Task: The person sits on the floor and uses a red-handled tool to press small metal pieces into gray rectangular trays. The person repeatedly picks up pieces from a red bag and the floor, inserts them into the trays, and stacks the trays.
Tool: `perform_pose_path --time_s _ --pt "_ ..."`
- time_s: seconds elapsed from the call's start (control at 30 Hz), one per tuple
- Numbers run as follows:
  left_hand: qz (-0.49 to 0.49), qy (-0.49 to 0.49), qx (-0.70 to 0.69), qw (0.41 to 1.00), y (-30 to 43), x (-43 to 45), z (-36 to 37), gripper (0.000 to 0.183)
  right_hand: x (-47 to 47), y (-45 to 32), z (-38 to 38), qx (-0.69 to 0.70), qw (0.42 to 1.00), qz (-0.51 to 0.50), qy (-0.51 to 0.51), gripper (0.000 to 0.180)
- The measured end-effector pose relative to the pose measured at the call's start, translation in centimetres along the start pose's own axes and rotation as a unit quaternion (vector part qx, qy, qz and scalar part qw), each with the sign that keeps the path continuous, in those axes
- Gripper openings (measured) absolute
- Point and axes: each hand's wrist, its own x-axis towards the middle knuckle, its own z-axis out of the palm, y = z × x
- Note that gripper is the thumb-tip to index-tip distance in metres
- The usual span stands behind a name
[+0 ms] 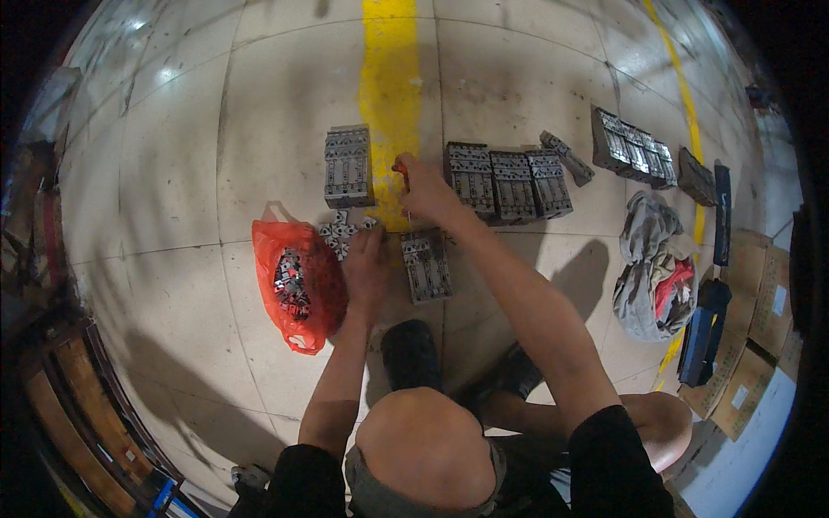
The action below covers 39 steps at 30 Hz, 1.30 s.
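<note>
My right hand (431, 191) is closed on a screwdriver (400, 167) with a red handle. Its thin shaft points down to the upper end of a grey metal block (426, 269) with slots and holes, which lies on the floor before my foot. My left hand (368, 262), slightly blurred, is low over the floor beside small grey pieces (338, 233). One small piece (370, 222) is right at its fingertips; whether the fingers pinch it is unclear. Left of that hand stands a red plastic bag (269, 259), open at the top, with many small metal pieces (293, 285) inside.
A similar block (347, 165) lies beyond the small pieces. Several more blocks (511, 184) stand to the right, and others (633, 147) farther off. A grey bag with cloths (654, 272), cardboard boxes (745, 388) and a yellow floor line (390, 78) are also around.
</note>
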Motion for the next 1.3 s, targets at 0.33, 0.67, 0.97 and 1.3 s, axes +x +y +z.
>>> perform_pose_path --time_s 0.33,0.67,0.97,1.3 --pt "-0.255 0.022 -0.091 0.962 9.0 -5.7 4.8 0.094 -0.4 -1.7 -0.1 -0.179 0.979 -0.080 0.053 0.033" --pt "-0.246 0.017 -0.144 0.958 7.9 -5.9 4.8 0.099 2.2 -0.4 1.1 -0.200 0.979 -0.039 0.002 0.027" --pt "-0.244 -0.025 -0.116 0.962 6.8 -7.0 5.1 0.101 1.7 -0.2 -0.1 -0.147 0.989 -0.011 0.001 0.027" --pt "-0.200 0.021 -0.177 0.963 7.0 -6.5 5.4 0.095 2.8 1.4 1.2 -0.036 0.999 0.018 0.031 0.024"
